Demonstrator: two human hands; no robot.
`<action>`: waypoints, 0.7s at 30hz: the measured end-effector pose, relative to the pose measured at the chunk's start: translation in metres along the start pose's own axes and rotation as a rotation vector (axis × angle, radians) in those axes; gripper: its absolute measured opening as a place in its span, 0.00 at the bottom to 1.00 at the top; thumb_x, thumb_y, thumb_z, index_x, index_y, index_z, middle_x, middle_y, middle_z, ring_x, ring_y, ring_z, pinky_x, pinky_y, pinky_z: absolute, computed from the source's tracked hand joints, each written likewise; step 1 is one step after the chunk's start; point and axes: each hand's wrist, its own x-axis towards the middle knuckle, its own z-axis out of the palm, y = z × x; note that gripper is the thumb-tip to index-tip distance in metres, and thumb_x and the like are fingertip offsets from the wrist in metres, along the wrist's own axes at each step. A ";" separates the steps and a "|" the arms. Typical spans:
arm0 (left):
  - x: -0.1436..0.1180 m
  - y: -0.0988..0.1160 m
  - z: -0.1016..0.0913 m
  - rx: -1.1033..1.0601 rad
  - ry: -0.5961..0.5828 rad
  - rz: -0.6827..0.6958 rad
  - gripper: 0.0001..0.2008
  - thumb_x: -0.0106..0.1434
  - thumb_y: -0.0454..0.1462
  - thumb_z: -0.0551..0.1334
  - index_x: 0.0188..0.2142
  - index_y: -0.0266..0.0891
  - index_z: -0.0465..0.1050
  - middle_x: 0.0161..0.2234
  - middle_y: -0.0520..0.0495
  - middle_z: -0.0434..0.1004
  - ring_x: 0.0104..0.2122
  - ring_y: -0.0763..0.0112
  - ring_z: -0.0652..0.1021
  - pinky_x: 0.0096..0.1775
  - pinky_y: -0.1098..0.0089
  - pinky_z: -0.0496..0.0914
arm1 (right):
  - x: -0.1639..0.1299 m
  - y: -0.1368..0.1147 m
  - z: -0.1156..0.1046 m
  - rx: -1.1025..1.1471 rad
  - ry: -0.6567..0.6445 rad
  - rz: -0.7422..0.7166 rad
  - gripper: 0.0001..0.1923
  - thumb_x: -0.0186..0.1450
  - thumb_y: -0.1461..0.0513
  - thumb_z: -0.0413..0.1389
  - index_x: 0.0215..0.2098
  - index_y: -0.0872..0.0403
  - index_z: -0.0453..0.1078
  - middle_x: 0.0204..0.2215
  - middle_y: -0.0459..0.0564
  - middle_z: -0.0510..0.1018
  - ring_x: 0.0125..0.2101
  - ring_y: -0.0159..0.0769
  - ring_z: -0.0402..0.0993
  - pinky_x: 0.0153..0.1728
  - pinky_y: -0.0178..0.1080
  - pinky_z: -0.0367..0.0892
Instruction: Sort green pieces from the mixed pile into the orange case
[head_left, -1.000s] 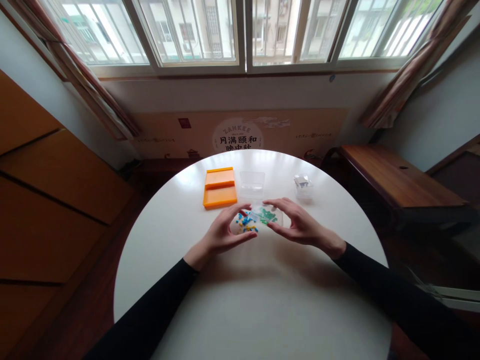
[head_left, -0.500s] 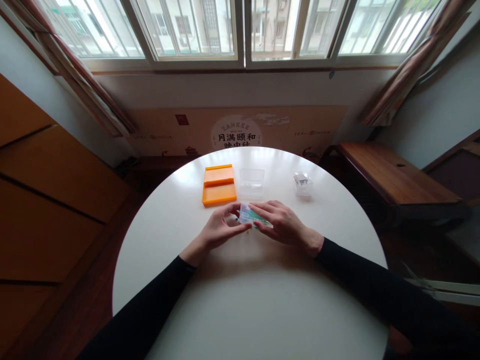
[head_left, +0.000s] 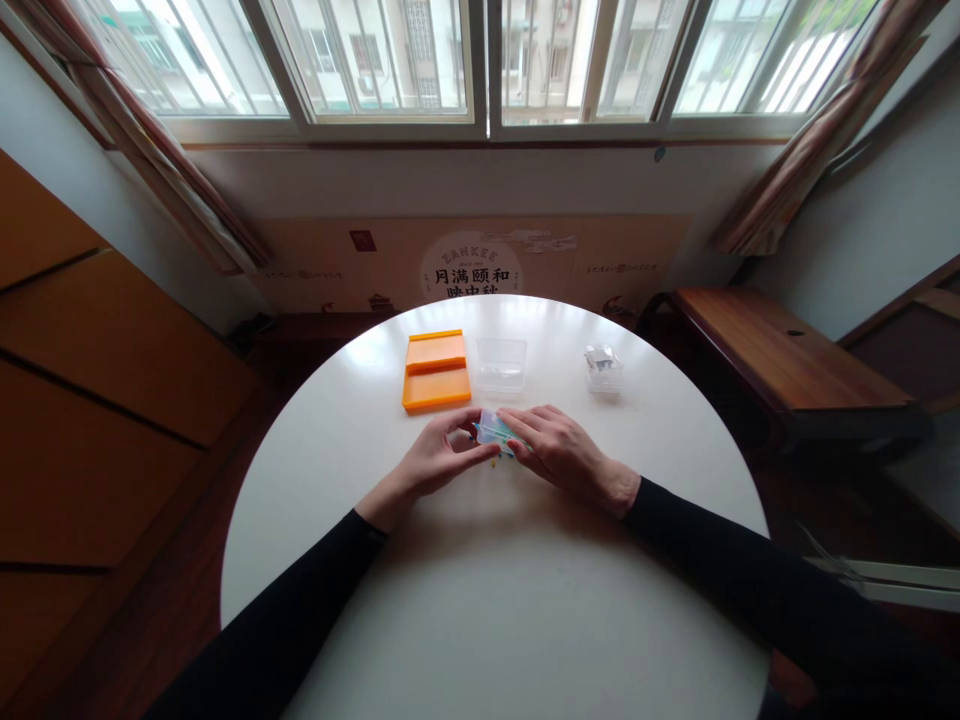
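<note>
Over the middle of the white table, a small clear plastic box (head_left: 493, 430) with green and blue showing in it is tilted between my hands. My right hand (head_left: 559, 445) covers its right part, fingers over the top and thumb along the near side. My left hand (head_left: 439, 455) curves round the left end, fingertips at the far corner and thumb at the near edge. Small blue and yellow bits (head_left: 494, 463) show below the box and between the left fingers, too small to name. The palms hide much of the box.
An orange tray (head_left: 436, 388) with two sections lies beyond my left hand. Beside it stands a clear open container (head_left: 501, 365). Farther right is a small clear box (head_left: 603, 368) with something pale on top. The round white table (head_left: 517, 600) ends in a curved edge.
My right hand has shifted slightly on the box, and less green shows through now. The left hand stays round its left end. The whole view has moved a little.
</note>
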 end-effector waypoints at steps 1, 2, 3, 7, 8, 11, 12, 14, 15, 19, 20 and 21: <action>0.000 0.000 0.000 0.003 -0.006 -0.001 0.26 0.66 0.49 0.77 0.55 0.35 0.82 0.51 0.38 0.86 0.46 0.59 0.84 0.47 0.63 0.81 | 0.000 0.000 0.000 -0.001 0.004 -0.003 0.21 0.84 0.58 0.50 0.68 0.58 0.71 0.58 0.62 0.85 0.46 0.49 0.84 0.49 0.50 0.78; 0.000 0.001 -0.001 0.006 -0.011 0.000 0.25 0.66 0.49 0.77 0.55 0.35 0.82 0.51 0.38 0.86 0.46 0.59 0.84 0.46 0.64 0.81 | 0.000 -0.001 0.000 -0.002 0.005 -0.006 0.20 0.84 0.58 0.49 0.68 0.58 0.71 0.58 0.62 0.85 0.46 0.49 0.84 0.49 0.50 0.78; 0.001 0.001 -0.001 0.009 -0.016 0.002 0.25 0.66 0.49 0.77 0.55 0.35 0.82 0.51 0.38 0.85 0.47 0.59 0.84 0.46 0.64 0.81 | 0.000 -0.001 -0.001 -0.001 0.005 -0.008 0.20 0.84 0.58 0.49 0.68 0.59 0.71 0.58 0.63 0.85 0.45 0.49 0.84 0.48 0.50 0.78; 0.000 0.002 -0.002 0.022 -0.026 0.013 0.25 0.67 0.49 0.76 0.55 0.36 0.83 0.51 0.38 0.85 0.47 0.58 0.84 0.47 0.63 0.81 | 0.000 -0.003 -0.001 0.008 0.004 0.001 0.20 0.84 0.58 0.49 0.67 0.58 0.71 0.57 0.63 0.85 0.45 0.49 0.84 0.48 0.51 0.77; 0.000 0.002 -0.002 0.026 -0.027 0.013 0.24 0.67 0.50 0.76 0.55 0.36 0.83 0.51 0.38 0.85 0.47 0.58 0.84 0.47 0.63 0.81 | 0.000 -0.003 -0.001 0.010 0.002 0.004 0.20 0.84 0.58 0.49 0.67 0.58 0.71 0.57 0.62 0.86 0.45 0.49 0.84 0.48 0.51 0.77; 0.000 0.004 -0.002 0.038 -0.028 0.011 0.24 0.68 0.50 0.76 0.54 0.36 0.83 0.49 0.39 0.85 0.46 0.59 0.84 0.47 0.63 0.81 | 0.000 -0.003 0.000 0.015 -0.007 0.021 0.20 0.84 0.58 0.49 0.67 0.57 0.72 0.56 0.62 0.86 0.45 0.49 0.84 0.49 0.51 0.77; 0.000 0.005 -0.002 0.041 -0.028 0.011 0.23 0.68 0.50 0.76 0.53 0.36 0.83 0.49 0.39 0.86 0.46 0.59 0.84 0.46 0.63 0.81 | 0.001 -0.004 0.000 0.018 -0.007 0.026 0.20 0.84 0.59 0.48 0.67 0.57 0.72 0.56 0.62 0.86 0.45 0.49 0.84 0.49 0.51 0.77; 0.000 0.005 -0.002 0.048 -0.027 0.016 0.23 0.68 0.51 0.76 0.52 0.36 0.83 0.49 0.39 0.86 0.46 0.59 0.84 0.46 0.64 0.81 | 0.000 -0.004 0.000 0.024 -0.001 0.028 0.19 0.84 0.59 0.48 0.67 0.57 0.72 0.56 0.62 0.86 0.45 0.48 0.84 0.49 0.51 0.77; 0.000 0.005 -0.002 0.056 -0.027 0.021 0.23 0.68 0.51 0.76 0.52 0.37 0.83 0.49 0.39 0.86 0.45 0.59 0.84 0.46 0.64 0.81 | 0.000 -0.004 0.000 0.027 0.005 0.030 0.19 0.84 0.59 0.48 0.66 0.57 0.73 0.56 0.62 0.86 0.45 0.48 0.84 0.49 0.51 0.77; -0.001 -0.001 -0.004 0.123 -0.018 0.081 0.24 0.68 0.50 0.76 0.55 0.38 0.82 0.50 0.39 0.85 0.47 0.58 0.84 0.50 0.62 0.80 | -0.001 -0.003 0.001 0.065 0.041 0.079 0.18 0.84 0.60 0.48 0.64 0.56 0.75 0.53 0.60 0.88 0.44 0.48 0.85 0.49 0.50 0.77; -0.001 -0.003 -0.004 0.135 -0.009 0.092 0.24 0.68 0.49 0.76 0.56 0.38 0.82 0.51 0.39 0.85 0.48 0.57 0.84 0.51 0.61 0.80 | -0.001 -0.002 0.001 0.079 0.047 0.092 0.18 0.84 0.60 0.47 0.63 0.56 0.75 0.53 0.59 0.88 0.44 0.48 0.85 0.49 0.50 0.77; -0.001 -0.005 -0.004 0.138 0.001 0.094 0.24 0.67 0.49 0.76 0.56 0.38 0.81 0.52 0.39 0.85 0.48 0.57 0.84 0.51 0.61 0.80 | -0.001 -0.002 0.001 0.094 0.052 0.102 0.18 0.85 0.60 0.47 0.63 0.56 0.75 0.52 0.59 0.88 0.44 0.47 0.86 0.49 0.50 0.77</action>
